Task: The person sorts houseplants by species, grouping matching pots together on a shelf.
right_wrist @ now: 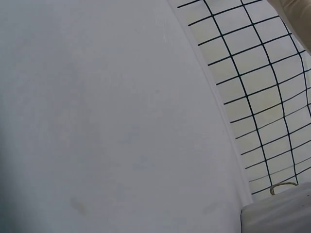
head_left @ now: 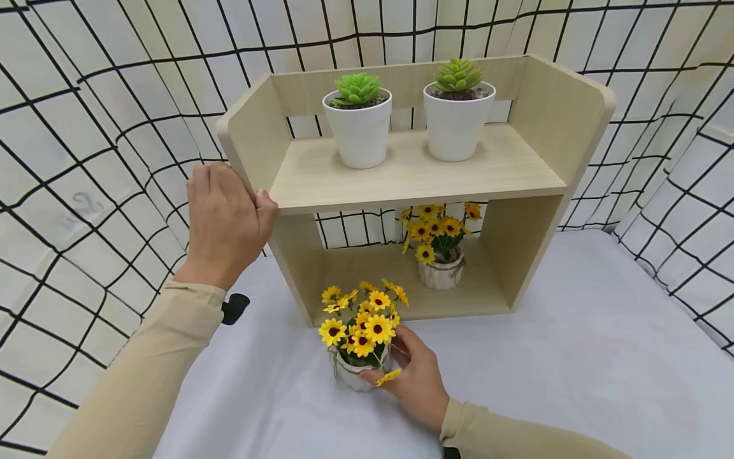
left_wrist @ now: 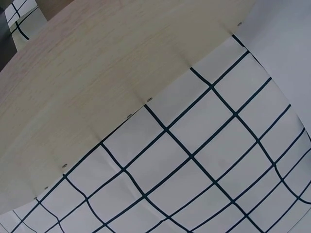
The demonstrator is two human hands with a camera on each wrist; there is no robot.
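A light wooden two-tier shelf stands on the white cloth, its side panel filling much of the left wrist view. My left hand grips the shelf's upper left side, thumb over the front edge. In front of the lower tier, my right hand holds a whitish pot of yellow sunflowers from its right side, thumb at the front. Part of that pot and its twine show low in the right wrist view. Another sunflower pot stands inside the lower tier, toward the right.
Two white pots with green succulents, a left one and a right one, stand on the upper tier. Black wire grid over white sheeting surrounds the shelf at the back and sides. White cloth covers the table.
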